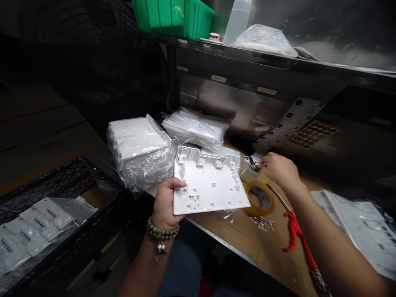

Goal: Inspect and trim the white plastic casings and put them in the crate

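My left hand (165, 202) grips the left edge of a white moulded plastic panel (208, 181), held flat over the edge of the wooden bench (262, 243), inner side up with small clips and ribs showing. My right hand (280, 169) reaches past the panel's right corner, its fingers pinched at a small metal-topped white container (250, 170); what the fingertips hold is too small to make out. A beaded bracelet sits on my left wrist.
A roll of yellow tape (261, 199) and a red-handled air gun (297, 235) lie on the bench. Bagged white parts (139, 150) are stacked at the left, more panels (361, 231) at the right. A black crate (62, 214) holds white parts. Green bin (173, 16) on the shelf.
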`<state>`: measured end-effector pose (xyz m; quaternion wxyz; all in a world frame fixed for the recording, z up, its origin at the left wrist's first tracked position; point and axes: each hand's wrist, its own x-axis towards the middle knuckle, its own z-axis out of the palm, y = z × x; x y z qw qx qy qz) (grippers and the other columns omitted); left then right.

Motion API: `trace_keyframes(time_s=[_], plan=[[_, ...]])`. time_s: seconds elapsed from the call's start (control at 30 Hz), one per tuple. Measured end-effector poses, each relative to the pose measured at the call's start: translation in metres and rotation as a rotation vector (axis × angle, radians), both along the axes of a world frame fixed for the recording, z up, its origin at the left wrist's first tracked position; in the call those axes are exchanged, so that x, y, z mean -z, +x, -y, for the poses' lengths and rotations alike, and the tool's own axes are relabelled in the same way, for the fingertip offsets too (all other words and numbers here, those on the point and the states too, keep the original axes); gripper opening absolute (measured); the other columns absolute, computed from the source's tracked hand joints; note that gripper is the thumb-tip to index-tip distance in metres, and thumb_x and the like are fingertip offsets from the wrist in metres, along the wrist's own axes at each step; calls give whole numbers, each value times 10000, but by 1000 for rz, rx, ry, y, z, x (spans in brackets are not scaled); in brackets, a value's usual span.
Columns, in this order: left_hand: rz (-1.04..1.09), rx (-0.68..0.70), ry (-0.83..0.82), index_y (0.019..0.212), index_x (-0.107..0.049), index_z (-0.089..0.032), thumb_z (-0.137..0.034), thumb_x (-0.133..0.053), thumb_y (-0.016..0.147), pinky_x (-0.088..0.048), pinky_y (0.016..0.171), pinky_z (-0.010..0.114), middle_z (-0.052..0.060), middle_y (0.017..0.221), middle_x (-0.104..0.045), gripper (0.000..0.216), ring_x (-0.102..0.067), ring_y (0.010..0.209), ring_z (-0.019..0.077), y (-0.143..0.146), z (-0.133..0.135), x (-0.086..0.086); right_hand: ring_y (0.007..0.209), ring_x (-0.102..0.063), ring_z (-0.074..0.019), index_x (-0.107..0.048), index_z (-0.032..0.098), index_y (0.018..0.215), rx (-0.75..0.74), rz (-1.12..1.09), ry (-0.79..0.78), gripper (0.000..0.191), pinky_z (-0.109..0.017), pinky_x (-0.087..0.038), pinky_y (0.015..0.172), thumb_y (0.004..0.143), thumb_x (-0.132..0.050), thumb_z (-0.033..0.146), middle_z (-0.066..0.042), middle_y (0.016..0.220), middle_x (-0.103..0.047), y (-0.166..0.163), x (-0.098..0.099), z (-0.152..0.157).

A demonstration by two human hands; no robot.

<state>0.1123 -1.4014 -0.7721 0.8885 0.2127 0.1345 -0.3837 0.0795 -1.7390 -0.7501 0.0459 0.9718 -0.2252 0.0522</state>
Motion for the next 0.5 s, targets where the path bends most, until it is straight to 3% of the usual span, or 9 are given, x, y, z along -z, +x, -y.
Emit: trace_keyframes(time_s=[0.17,0.27,0.37,0.43,0.5], plan=[[28,-1,-36,1542,-392,-103,-82,-529,598,-486,1087,617,165,1245,-743,954,-698,1157,405,-4,6,-2,975,-673,-269,-793,212,958,29,34,-3,188,-330,-361,628,918,-614,254,-77,1110,-734,-3,-3,-1],[37,-11,-37,1546,-390,-115,-66,-538,610,-497,1076,617,158,1251,-740,949,-701,1149,403,-10,11,-3,909,-680,-225,-761,238,1060,-20,303,122,193,-327,-447,703,926,-637,301,-46,1045,-739,-27,-10,-23],[64,-36,-32,1551,-389,-140,-33,-550,607,-510,1069,606,145,1268,-732,963,-701,1148,396,-19,19,-3,819,-667,-187,-746,241,963,-295,653,445,125,-317,-519,739,918,-688,342,-31,941,-728,-68,-15,-81],[126,-72,-45,1557,-388,-190,2,-550,589,-517,1069,591,119,1284,-726,1000,-700,1153,378,-26,27,-5,839,-663,-180,-735,246,977,-483,679,583,75,-307,-541,746,936,-681,278,-38,947,-708,-95,-13,-131],[190,-103,-66,1565,-377,-259,38,-538,577,-518,1073,576,83,1302,-719,1044,-695,1169,351,-35,34,-7,830,-663,-161,-734,236,1015,-558,659,657,113,-271,-545,694,933,-673,190,-44,944,-687,-114,-6,-177]])
